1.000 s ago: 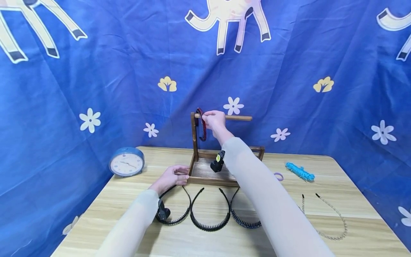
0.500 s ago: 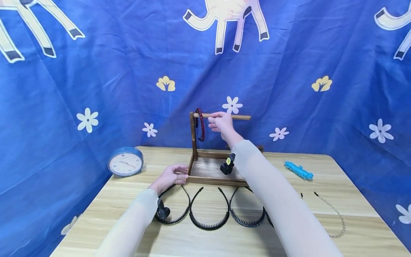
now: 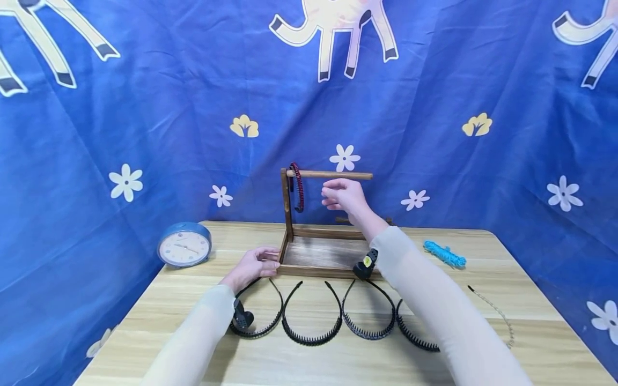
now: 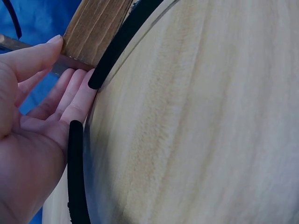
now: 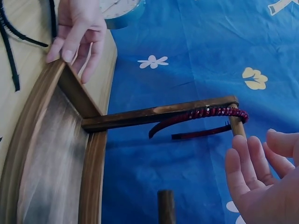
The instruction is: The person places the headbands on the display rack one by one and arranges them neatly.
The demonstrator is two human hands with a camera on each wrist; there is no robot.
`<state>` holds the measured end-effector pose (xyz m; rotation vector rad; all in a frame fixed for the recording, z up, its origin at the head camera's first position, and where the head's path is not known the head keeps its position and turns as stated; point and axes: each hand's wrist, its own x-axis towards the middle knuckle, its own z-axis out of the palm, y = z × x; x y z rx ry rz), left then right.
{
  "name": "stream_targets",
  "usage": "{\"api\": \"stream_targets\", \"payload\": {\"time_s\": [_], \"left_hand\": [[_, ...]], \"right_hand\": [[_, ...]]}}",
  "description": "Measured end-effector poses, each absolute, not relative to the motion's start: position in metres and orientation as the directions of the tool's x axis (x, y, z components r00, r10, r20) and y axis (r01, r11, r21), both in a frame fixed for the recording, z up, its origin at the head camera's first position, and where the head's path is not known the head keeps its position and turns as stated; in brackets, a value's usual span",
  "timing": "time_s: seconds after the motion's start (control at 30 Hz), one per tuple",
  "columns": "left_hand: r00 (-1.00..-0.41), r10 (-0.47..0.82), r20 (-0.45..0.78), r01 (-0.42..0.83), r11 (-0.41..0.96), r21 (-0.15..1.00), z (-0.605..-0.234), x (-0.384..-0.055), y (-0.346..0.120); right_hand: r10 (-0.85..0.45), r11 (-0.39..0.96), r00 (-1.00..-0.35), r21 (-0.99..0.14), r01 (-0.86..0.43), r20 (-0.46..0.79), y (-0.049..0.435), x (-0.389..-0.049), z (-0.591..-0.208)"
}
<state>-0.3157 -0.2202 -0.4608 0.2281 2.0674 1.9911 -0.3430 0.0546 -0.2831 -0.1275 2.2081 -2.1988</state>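
Observation:
A dark wooden stand [image 3: 285, 212] has a low tray base, a left upright and a round wooden bar [image 3: 333, 175]. From the bar's left end hangs a red toothed headband [image 3: 300, 188], close against the upright. My left hand [image 3: 253, 268] holds the stand's front left corner between thumb and fingers; the left wrist view shows the fingertips at the wood [image 4: 96, 32]. My right hand [image 3: 348, 197] is just below the bar, apart from the headband, with relaxed fingers and nothing held. In the right wrist view the red headband [image 5: 205, 112] loops over the bar.
In front of the stand lie several dark headbands, including a black toothed one [image 3: 311, 339]; my right sleeve partly covers another [image 3: 420, 343]. A thin headband [image 3: 497, 311] lies at right. A blue clock [image 3: 185, 246] stands at left, a turquoise cord bundle [image 3: 445, 254] at back right.
My right hand has let go of the red headband and moved right and slightly down, leaving it hanging on the bar. My left hand stays at the stand's corner.

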Motion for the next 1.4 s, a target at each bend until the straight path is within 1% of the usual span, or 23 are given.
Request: {"api": "stream_targets", "payload": {"time_s": [0.13, 0.3, 0.6, 0.73, 0.9, 0.97, 1.2, 1.4], "left_hand": [[-0.954, 0.285, -0.089, -0.081, 0.039, 0.996, -0.459, -0.316, -0.22], [-0.956, 0.278, -0.095, -0.086, 0.047, 0.995, -0.46, -0.317, -0.221], [-0.959, 0.264, -0.101, -0.092, 0.044, 0.995, -0.462, -0.318, -0.224], [-0.958, 0.278, -0.075, -0.063, 0.052, 0.997, -0.46, -0.317, -0.225], [-0.945, 0.328, 0.007, 0.018, 0.031, 0.999, -0.464, -0.315, -0.225], [-0.94, 0.342, 0.017, 0.027, 0.024, 0.999, -0.466, -0.315, -0.224], [-0.956, 0.288, -0.063, -0.046, 0.066, 0.997, -0.466, -0.317, -0.22], [-0.96, 0.27, -0.072, -0.053, 0.078, 0.996, -0.466, -0.319, -0.218]], "right_hand": [[-0.091, 0.01, -0.995, -0.999, -0.031, 0.03, 0.067, -0.335, -0.289], [-0.131, 0.005, -0.99, -0.999, -0.045, 0.044, 0.084, -0.325, -0.3], [-0.185, 0.074, -0.98, -0.993, -0.094, 0.079, 0.116, -0.306, -0.314], [-0.203, 0.1, -0.973, -0.987, -0.128, 0.106, 0.13, -0.294, -0.316], [-0.229, 0.129, -0.962, -0.975, -0.18, 0.147, 0.156, -0.278, -0.324], [-0.236, 0.142, -0.958, -0.97, -0.2, 0.163, 0.169, -0.272, -0.33], [-0.213, 0.208, -0.961, -0.953, -0.22, 0.176, 0.217, -0.257, -0.348], [-0.179, 0.309, -0.961, -0.916, -0.256, 0.209, 0.249, -0.242, -0.359]]}}
